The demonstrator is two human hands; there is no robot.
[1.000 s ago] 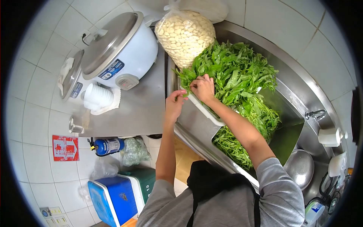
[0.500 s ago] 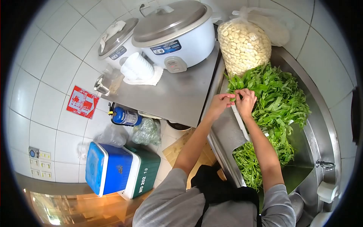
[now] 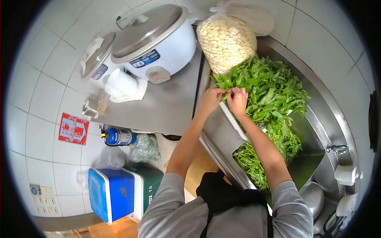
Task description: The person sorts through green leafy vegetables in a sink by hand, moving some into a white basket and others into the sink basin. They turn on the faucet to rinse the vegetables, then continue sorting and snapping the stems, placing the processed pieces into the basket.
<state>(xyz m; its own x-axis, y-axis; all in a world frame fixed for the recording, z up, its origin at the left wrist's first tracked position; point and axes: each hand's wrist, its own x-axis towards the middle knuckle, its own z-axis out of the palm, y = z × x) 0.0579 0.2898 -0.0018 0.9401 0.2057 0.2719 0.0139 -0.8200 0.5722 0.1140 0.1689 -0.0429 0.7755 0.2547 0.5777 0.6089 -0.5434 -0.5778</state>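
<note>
A big heap of leafy greens [image 3: 274, 87] lies over a white tray [image 3: 235, 122], of which only one edge shows. At the heap's near left corner, my left hand [image 3: 211, 99] pinches at the greens with its fingertips closed. Close beside it, my right hand [image 3: 237, 100] is also closed, its bent fingers on the leaves and stems. The small piece between the two hands is partly hidden by the fingers. Cut green stems [image 3: 254, 162] lie lower down in the sink [image 3: 313, 162], below my right forearm.
A clear bag of peeled garlic cloves [image 3: 228, 41] stands just behind the greens. To the left, a large rice cooker [image 3: 158, 43] and stacked white cups [image 3: 123, 85] sit on the steel counter [image 3: 166, 107]. A faucet [image 3: 336, 148] is at the right. Coolers [image 3: 119, 194] stand on the floor.
The view has shifted, so everything sits further left in it. Both hands stay close together at the same corner of the greens, with their fingers slightly changed.
</note>
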